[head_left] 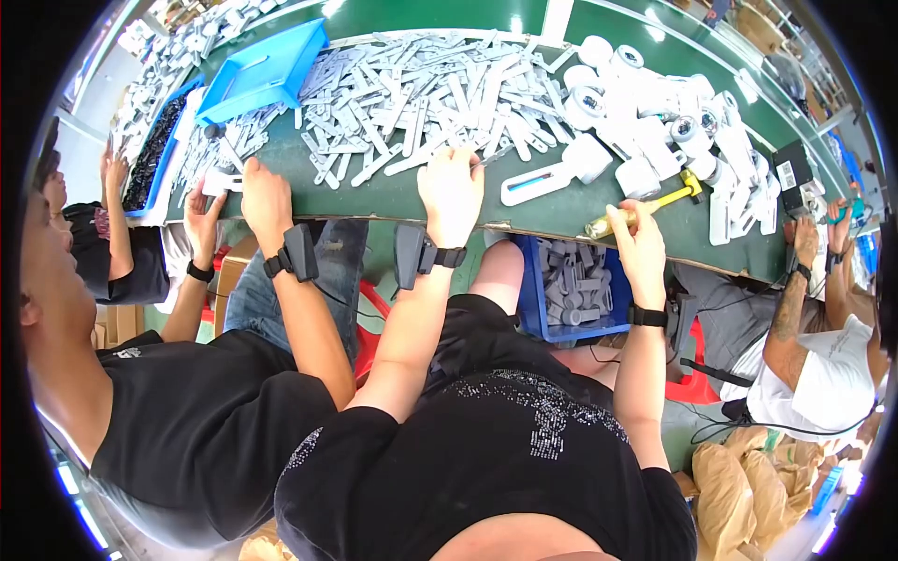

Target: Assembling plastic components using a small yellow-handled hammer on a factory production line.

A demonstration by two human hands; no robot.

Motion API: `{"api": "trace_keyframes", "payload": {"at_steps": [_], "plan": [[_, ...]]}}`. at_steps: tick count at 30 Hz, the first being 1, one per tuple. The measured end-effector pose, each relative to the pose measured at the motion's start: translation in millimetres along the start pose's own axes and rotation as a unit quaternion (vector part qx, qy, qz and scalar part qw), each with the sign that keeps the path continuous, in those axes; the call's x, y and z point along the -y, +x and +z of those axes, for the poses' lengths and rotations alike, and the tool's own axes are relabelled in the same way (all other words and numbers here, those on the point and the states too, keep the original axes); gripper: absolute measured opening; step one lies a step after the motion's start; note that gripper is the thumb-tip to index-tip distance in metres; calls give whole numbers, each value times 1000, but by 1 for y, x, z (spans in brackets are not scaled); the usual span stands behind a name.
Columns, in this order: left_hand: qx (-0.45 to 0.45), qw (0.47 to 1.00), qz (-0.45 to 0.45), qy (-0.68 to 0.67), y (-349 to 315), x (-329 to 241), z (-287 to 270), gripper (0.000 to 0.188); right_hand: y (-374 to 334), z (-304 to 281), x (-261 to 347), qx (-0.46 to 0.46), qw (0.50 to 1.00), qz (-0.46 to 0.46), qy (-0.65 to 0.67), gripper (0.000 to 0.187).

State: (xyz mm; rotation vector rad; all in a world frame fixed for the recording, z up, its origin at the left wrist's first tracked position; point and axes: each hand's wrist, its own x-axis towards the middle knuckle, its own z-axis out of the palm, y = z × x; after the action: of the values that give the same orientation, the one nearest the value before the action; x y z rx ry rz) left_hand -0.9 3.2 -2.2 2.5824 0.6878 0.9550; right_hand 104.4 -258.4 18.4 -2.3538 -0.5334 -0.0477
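Observation:
My right hand point(640, 245) is wrapped round the handle of a small yellow hammer point(669, 198), whose dark-ended head lies against the white parts. At the front of the pile of light-grey plastic strips point(412, 103), my left hand point(453, 194) has its fingers pinched together. A thin dark sliver point(492, 156) sticks out by its fingertips; what exactly it holds is too small to tell. Between my hands lies a white plastic arm point(538, 186) with a long slot showing blue and a round end. White jointed parts with round sockets point(645, 131) are heaped beyond my right hand.
A blue tray point(262, 70) rests at the back left of the green table point(309, 192). Below the table edge, a blue crate point(531, 290) holds grey parts. A co-worker's hands point(267, 196) handle a white part close on the left; another person point(804, 346) works at the right.

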Motion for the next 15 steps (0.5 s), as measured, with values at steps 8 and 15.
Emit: {"api": "trace_keyframes", "payload": {"at_steps": [8, 15], "plan": [[-73, 997, -7, 31, 15, 8, -14, 14, -26, -31, -16, -43, 994, 60, -75, 41], [-48, 997, 17, -66, 31, 5, -7, 19, -50, -41, -55, -94, 916, 145, 361, 88]]}}
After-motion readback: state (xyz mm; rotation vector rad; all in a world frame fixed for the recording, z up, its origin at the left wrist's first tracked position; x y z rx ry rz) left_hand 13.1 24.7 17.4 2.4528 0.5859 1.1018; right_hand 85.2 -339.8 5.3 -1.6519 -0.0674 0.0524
